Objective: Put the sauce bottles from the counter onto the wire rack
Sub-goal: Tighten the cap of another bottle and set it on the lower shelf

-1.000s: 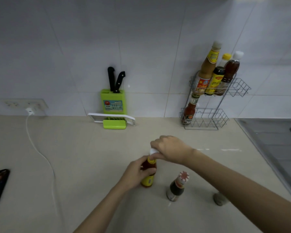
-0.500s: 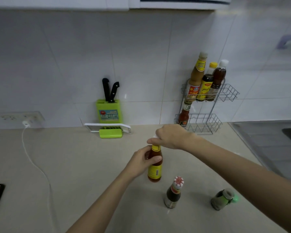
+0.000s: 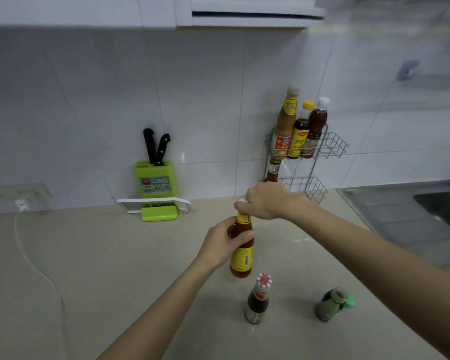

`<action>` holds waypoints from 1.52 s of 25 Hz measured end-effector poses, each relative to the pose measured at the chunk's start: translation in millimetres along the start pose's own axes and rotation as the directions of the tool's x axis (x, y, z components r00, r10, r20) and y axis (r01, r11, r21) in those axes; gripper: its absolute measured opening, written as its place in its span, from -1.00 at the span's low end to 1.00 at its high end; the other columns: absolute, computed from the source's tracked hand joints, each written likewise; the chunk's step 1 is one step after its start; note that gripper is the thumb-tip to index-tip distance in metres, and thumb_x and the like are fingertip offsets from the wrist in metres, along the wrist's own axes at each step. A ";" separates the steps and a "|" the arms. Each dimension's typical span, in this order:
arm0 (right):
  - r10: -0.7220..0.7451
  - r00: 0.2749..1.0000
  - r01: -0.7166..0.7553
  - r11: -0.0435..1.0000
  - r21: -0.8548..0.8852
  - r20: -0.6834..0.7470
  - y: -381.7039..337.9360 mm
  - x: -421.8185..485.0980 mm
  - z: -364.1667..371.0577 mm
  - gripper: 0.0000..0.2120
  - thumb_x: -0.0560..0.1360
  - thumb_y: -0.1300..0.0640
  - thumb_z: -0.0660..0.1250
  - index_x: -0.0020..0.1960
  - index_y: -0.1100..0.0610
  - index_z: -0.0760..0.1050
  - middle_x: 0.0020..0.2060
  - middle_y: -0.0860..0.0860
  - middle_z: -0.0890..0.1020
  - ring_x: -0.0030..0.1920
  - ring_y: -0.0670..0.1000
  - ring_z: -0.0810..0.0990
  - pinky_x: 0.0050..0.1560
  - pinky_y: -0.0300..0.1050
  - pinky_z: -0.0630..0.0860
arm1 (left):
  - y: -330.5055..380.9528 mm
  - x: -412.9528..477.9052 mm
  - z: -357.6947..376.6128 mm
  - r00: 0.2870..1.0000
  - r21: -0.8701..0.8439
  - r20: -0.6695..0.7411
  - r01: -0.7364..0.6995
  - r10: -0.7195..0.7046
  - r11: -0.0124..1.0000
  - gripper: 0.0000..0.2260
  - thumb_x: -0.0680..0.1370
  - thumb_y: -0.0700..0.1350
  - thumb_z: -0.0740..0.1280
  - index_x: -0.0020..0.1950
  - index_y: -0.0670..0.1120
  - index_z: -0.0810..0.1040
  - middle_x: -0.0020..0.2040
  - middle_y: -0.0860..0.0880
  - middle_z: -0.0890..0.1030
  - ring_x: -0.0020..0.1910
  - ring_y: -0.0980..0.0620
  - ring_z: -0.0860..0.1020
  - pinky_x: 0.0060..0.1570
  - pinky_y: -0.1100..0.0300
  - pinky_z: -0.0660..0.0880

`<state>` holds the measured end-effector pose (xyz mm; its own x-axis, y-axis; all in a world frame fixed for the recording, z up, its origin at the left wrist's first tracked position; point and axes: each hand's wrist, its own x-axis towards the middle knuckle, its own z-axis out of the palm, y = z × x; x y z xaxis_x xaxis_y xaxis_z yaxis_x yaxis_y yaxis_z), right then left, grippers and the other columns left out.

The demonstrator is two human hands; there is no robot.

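A red chilli sauce bottle (image 3: 241, 258) with a yellow label hangs upright above the counter. My left hand (image 3: 222, 245) grips its shoulder and my right hand (image 3: 266, 201) closes over its white cap. A dark sauce bottle (image 3: 257, 300) with a red-and-white cap stands on the counter just in front. A small green-lidded jar (image 3: 333, 304) sits to its right. The two-tier wire rack (image 3: 330, 146) stands against the back wall; three bottles (image 3: 296, 131) fill its upper shelf and one red bottle (image 3: 272, 172) is on the lower shelf, partly hidden by my right hand.
A green knife block (image 3: 155, 178) with two black-handled knives and a white-and-green slicer (image 3: 156, 207) stand at the back wall. A white cable (image 3: 31, 261) runs from a wall socket (image 3: 18, 194) across the left counter. A steel sink (image 3: 426, 211) lies at the right.
Both hands have lifted the chilli sauce bottle off the counter and carried it slightly toward the rack. The camera has tilted upward, showing more of the wall and cabinets.
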<state>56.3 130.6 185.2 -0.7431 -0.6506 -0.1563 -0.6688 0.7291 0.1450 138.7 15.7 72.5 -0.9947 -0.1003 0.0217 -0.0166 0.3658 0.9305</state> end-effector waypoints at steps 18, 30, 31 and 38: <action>0.339 0.858 -0.036 0.789 0.613 -0.385 51.7 -7.3 -8.2 -0.58 0.33 -0.21 0.46 -0.18 0.12 0.42 -0.33 -0.02 0.50 -0.30 -0.05 0.45 -0.40 -0.17 0.33 | 16.6 33.0 18.0 0.990 -0.273 0.138 -0.004 0.043 0.962 -0.54 0.47 -0.18 0.46 0.34 -0.07 0.42 0.20 -0.08 0.62 0.17 -0.02 0.60 0.23 0.10 0.53; 0.025 0.993 0.103 0.318 0.943 -0.117 141.1 9.4 8.0 -0.77 0.54 0.09 0.32 0.11 0.22 0.55 -0.16 0.05 0.64 -0.15 -0.02 0.58 -0.12 -0.12 0.53 | 38.4 74.9 55.6 0.861 -0.563 0.504 0.263 0.073 0.783 -0.62 0.61 -0.20 0.23 0.43 -0.14 0.37 0.38 -0.14 0.51 0.39 -0.13 0.46 0.41 -0.02 0.38; 0.065 0.992 0.081 0.300 0.951 -0.105 146.4 14.2 12.7 -0.78 0.54 0.09 0.32 0.09 0.22 0.55 -0.13 0.07 0.65 -0.12 -0.01 0.60 -0.04 -0.07 0.55 | 40.1 81.2 57.9 0.862 -0.549 0.504 0.272 0.053 0.791 -0.64 0.62 -0.18 0.23 0.42 -0.13 0.40 0.37 -0.13 0.53 0.37 -0.11 0.49 0.37 0.01 0.42; 0.570 0.818 -0.006 0.129 0.992 -0.069 186.5 50.9 76.6 -0.91 0.52 0.08 0.35 -0.04 0.08 0.47 -0.22 -0.01 0.56 0.00 0.17 0.62 0.06 0.19 0.59 | 23.3 129.0 81.5 0.919 -0.279 0.315 0.330 -0.239 0.902 -0.70 0.60 -0.14 0.27 0.33 -0.11 0.51 0.12 -0.06 0.62 0.12 0.05 0.57 0.10 0.27 0.50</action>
<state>-104.8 249.6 129.4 -0.9911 -0.1311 0.0220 -0.0619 0.3083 -0.9493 1.7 86.7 67.2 -0.9416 0.1117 -0.3175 -0.3152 0.0382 0.9483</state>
